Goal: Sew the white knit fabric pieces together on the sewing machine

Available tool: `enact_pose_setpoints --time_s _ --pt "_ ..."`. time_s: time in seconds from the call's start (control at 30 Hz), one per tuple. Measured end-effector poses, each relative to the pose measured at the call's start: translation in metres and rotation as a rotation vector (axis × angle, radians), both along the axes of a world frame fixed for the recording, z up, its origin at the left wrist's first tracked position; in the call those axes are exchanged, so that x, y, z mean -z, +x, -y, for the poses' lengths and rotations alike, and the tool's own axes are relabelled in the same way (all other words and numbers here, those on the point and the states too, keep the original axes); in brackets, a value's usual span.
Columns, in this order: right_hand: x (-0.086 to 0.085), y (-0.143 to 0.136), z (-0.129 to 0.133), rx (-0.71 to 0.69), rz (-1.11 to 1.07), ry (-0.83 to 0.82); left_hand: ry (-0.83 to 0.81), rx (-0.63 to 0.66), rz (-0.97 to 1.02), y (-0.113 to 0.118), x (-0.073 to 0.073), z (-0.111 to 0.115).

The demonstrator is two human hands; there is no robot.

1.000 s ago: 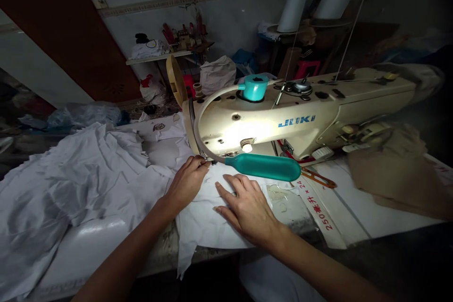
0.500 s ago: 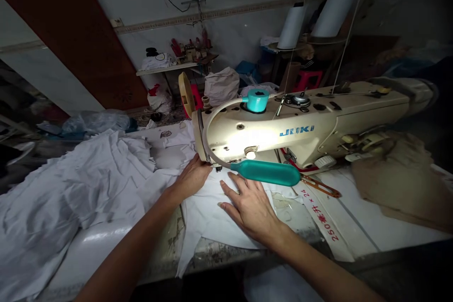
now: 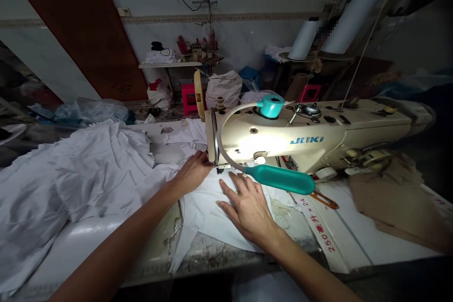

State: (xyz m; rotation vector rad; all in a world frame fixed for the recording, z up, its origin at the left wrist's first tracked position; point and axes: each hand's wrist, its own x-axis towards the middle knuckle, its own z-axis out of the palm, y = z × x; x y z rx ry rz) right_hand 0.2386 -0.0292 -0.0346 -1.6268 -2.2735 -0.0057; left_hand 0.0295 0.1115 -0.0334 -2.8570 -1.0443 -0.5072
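Note:
White cloth (image 3: pixel 208 207) lies under the needle end of a cream JUKI sewing machine (image 3: pixel 269 132). My left hand (image 3: pixel 193 172) rests on the cloth just left of the machine's head, fingers stretched toward it, their tips partly hidden there. To the right of the needle area, my right hand (image 3: pixel 247 203) lies flat on the same cloth with its fingers spread. A teal lamp (image 3: pixel 283 179) on a bent neck hangs above the right fingertips and lights the machine's front. The needle and presser foot are hard to make out.
A large heap of white cloth (image 3: pixel 81 170) covers the table's left side. Brown fabric (image 3: pixel 396 203) and a printed white strip (image 3: pixel 323 231) lie on the right. Thread cones (image 3: pixel 303 40) stand behind the machine. Farther back are a red stool (image 3: pixel 190 99) and a white sack (image 3: pixel 223 88).
The camera view has shifted, so the machine appears a little farther right and lower. Both hands stay on the cloth in nearly the same pose; the cloth's front corner sits slightly more to the left.

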Motion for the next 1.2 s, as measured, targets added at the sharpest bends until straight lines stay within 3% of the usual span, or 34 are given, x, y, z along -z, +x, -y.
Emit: enact_pose_setpoints --time_s 0.13,0.3,0.47,0.6,0.73,0.8,0.87,0.97,1.1,1.2 --pt "0.003 0.002 -0.002 -0.01 -0.018 -0.003 0.057 -0.096 -0.021 0.0 0.0 0.028" --pt "0.002 0.004 -0.004 -0.028 -0.054 -0.029 0.034 0.019 -0.042 -0.001 0.001 0.07" --pt "-0.012 0.02 0.013 -0.043 -0.258 -0.04 0.053 0.064 -0.078 -0.009 0.011 0.076" --pt "-0.013 0.077 0.042 0.152 -0.508 0.182 0.17 0.129 -0.049 -0.016 0.023 0.064" --pt "-0.015 0.169 0.065 0.405 -0.374 0.422 0.216 0.166 -0.028 -0.017 0.027 0.059" --pt "-0.015 0.209 0.069 0.471 -0.218 0.418 0.196 0.153 -0.033 -0.016 0.026 0.059" --pt "-0.012 0.238 0.069 0.427 -0.087 0.271 0.164 0.121 -0.045 -0.013 0.024 0.063" --pt "0.0 0.26 0.069 0.349 0.004 0.1 0.126 0.058 -0.082 -0.008 0.016 0.073" --pt "0.023 0.276 0.068 0.281 0.03 0.161 0.071 0.017 -0.125 -0.001 0.004 0.082" --pt "0.032 0.281 0.064 0.266 0.022 0.178 0.03 -0.01 -0.112 0.001 0.003 0.084"
